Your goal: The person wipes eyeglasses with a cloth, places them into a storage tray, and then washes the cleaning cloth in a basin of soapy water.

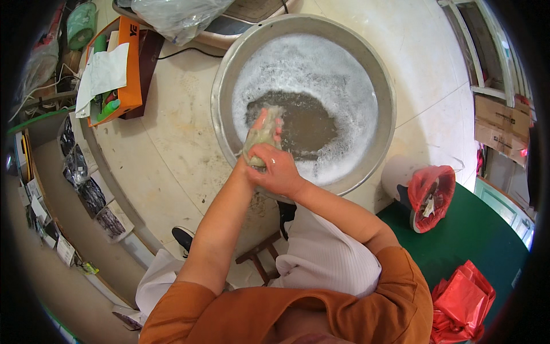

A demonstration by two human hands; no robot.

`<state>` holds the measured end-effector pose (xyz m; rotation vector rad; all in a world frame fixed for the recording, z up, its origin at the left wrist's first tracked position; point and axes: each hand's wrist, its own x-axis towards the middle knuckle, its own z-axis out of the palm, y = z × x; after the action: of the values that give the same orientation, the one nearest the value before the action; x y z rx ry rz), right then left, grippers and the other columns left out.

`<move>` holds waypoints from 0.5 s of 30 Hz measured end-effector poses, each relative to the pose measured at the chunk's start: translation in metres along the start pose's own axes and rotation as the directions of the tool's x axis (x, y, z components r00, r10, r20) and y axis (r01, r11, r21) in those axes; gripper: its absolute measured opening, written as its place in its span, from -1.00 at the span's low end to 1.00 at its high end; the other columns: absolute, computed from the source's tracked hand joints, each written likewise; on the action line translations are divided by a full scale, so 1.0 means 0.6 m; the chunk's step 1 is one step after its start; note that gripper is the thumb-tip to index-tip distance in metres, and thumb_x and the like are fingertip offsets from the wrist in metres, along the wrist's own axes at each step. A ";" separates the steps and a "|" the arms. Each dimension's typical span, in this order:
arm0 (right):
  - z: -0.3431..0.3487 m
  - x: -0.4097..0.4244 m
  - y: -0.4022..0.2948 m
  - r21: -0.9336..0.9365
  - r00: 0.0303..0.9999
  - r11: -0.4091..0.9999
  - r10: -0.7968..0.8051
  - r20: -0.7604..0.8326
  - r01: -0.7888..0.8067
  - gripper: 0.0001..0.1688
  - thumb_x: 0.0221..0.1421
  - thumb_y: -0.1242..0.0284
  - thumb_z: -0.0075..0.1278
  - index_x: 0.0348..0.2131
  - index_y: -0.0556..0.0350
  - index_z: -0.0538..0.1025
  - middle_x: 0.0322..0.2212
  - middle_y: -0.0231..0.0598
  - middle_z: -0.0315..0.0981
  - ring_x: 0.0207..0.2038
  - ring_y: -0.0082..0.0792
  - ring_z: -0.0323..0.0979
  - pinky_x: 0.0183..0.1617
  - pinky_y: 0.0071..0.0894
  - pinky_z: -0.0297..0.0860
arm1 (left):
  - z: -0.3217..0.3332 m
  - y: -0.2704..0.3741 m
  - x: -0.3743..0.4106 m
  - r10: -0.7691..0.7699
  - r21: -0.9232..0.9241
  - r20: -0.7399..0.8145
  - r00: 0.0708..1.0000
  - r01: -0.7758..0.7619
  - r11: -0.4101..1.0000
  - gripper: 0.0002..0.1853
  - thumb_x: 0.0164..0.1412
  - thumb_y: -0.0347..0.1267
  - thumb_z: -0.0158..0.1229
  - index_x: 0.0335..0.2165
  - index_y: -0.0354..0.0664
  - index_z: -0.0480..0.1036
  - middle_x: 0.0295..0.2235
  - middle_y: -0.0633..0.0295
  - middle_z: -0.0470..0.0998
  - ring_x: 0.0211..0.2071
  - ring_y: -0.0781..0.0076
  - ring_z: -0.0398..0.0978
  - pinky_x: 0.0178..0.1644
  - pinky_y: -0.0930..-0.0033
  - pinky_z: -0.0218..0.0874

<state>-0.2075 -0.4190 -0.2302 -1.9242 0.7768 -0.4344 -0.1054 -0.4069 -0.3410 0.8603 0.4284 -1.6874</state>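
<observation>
A wet, pale green piece of soft material (267, 132), perhaps a cloth, lies along the palm and fingers of my left hand (259, 118). The left fingers point away from me, and some fingertips show at its edges. My right hand (277, 168) wraps over the near end of this material, close to the left wrist. Both hands are above the near left part of a large round metal basin (384, 116). White suds (309, 56) float on the water, with a darker patch (307, 124) of water beside the fingers.
At the right, a bin (395, 174) with a red plastic liner stands beside a green tabletop (412, 223) bearing red plastic bags (464, 296). An orange box (129, 73) of items and a clear plastic bag (180, 17) lie upper left. A black cable (189, 50) runs towards the basin.
</observation>
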 end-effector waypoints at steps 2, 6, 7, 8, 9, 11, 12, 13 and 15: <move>-0.003 0.006 0.001 -0.165 0.998 0.986 -0.027 -0.050 0.018 -0.67 -0.08 0.15 0.07 -0.48 0.01 0.42 -0.55 -0.21 0.41 -0.51 -0.17 0.42 -0.51 -0.25 0.31 | 0.035 0.001 -0.023 0.010 0.134 -0.066 0.998 -0.001 0.991 -0.52 0.14 0.02 0.01 -0.10 -0.04 0.33 -0.39 0.36 0.39 -0.43 0.49 0.35 -0.33 0.50 0.28; -0.006 0.022 0.052 -0.346 0.994 0.937 0.019 -0.107 -0.055 -0.69 -0.04 0.12 0.00 -0.56 -0.07 0.44 -0.71 -0.21 0.39 -0.63 -0.13 0.38 -0.55 -0.27 0.30 | 0.071 -0.015 -0.027 0.062 -0.086 -0.088 0.994 -0.070 0.994 -0.53 0.15 0.03 -0.05 -0.12 -0.02 0.35 -0.38 0.35 0.43 -0.32 0.40 0.37 -0.18 0.29 0.26; -0.007 0.024 0.061 -0.361 0.994 0.929 0.044 -0.103 -0.078 -0.68 -0.03 0.11 -0.02 -0.55 -0.07 0.45 -0.70 -0.19 0.40 -0.62 -0.13 0.39 -0.54 -0.26 0.30 | 0.067 -0.019 -0.029 0.037 -0.105 -0.070 0.997 -0.044 0.993 -0.53 0.15 0.02 -0.06 -0.12 -0.07 0.33 -0.35 0.32 0.44 -0.29 0.37 0.38 -0.15 0.26 0.25; -0.009 0.024 0.070 -0.377 0.993 0.921 0.069 -0.098 -0.101 -0.67 -0.02 0.10 -0.04 -0.55 -0.08 0.46 -0.68 -0.17 0.42 -0.61 -0.12 0.40 -0.54 -0.25 0.30 | 0.063 -0.025 -0.033 0.012 -0.125 -0.052 0.999 -0.018 0.992 -0.51 0.16 0.01 -0.07 -0.12 -0.12 0.32 -0.32 0.28 0.44 -0.26 0.33 0.39 -0.13 0.23 0.25; -0.006 0.027 0.080 -0.388 0.992 0.914 0.094 -0.085 -0.120 -0.66 0.00 0.08 -0.07 -0.54 -0.08 0.46 -0.67 -0.16 0.43 -0.60 -0.12 0.41 -0.53 -0.24 0.31 | 0.061 -0.026 -0.039 -0.009 -0.149 -0.042 0.999 0.003 0.989 -0.50 0.17 0.00 -0.07 -0.13 -0.17 0.31 -0.29 0.25 0.45 -0.23 0.30 0.39 -0.10 0.20 0.25; -0.005 0.040 0.095 -0.459 0.961 0.847 0.264 -0.079 -0.270 -0.66 0.06 0.13 -0.13 -0.50 -0.04 0.48 -0.58 -0.15 0.48 -0.53 -0.07 0.44 -0.47 -0.17 0.34 | 0.027 -0.039 -0.016 0.017 -0.146 -0.173 0.985 -0.043 0.988 -0.59 0.20 -0.07 -0.09 -0.18 -0.16 0.37 -0.32 0.23 0.46 -0.27 0.34 0.42 -0.13 0.23 0.26; -0.008 0.041 0.118 -0.462 0.953 0.839 0.296 -0.059 -0.289 -0.63 0.09 0.13 -0.17 -0.48 -0.01 0.49 -0.54 -0.15 0.49 -0.49 -0.06 0.46 -0.44 -0.16 0.35 | 0.026 -0.050 -0.012 0.118 -0.031 -0.216 0.969 -0.128 0.991 -0.61 0.20 -0.08 -0.09 -0.20 -0.16 0.38 -0.33 0.23 0.46 -0.29 0.36 0.42 -0.14 0.24 0.26; -0.014 0.039 0.143 -0.385 0.920 0.837 0.378 -0.107 -0.389 -0.63 0.11 0.16 -0.21 -0.42 0.01 0.51 -0.48 -0.11 0.49 -0.43 -0.05 0.46 -0.37 -0.17 0.35 | 0.029 -0.056 -0.012 0.223 0.092 -0.254 0.941 -0.206 0.974 -0.62 0.21 -0.09 -0.09 -0.21 -0.15 0.39 -0.34 0.23 0.46 -0.31 0.37 0.43 -0.15 0.26 0.26; -0.034 0.017 0.202 -0.067 0.914 0.921 0.367 -0.172 -0.383 -0.59 0.16 0.23 -0.27 -0.24 0.09 0.52 -0.34 0.00 0.49 -0.30 -0.03 0.45 -0.17 -0.21 0.33 | 0.046 -0.041 -0.024 0.294 0.285 -0.211 0.932 -0.229 0.931 -0.63 0.20 -0.12 -0.07 -0.24 -0.20 0.41 -0.34 0.21 0.47 -0.31 0.37 0.42 -0.16 0.29 0.25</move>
<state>-0.2526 -0.4779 -0.3288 -1.7885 1.2662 -0.3145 -0.1361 -0.4083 -0.3158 1.2731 0.2507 -1.4064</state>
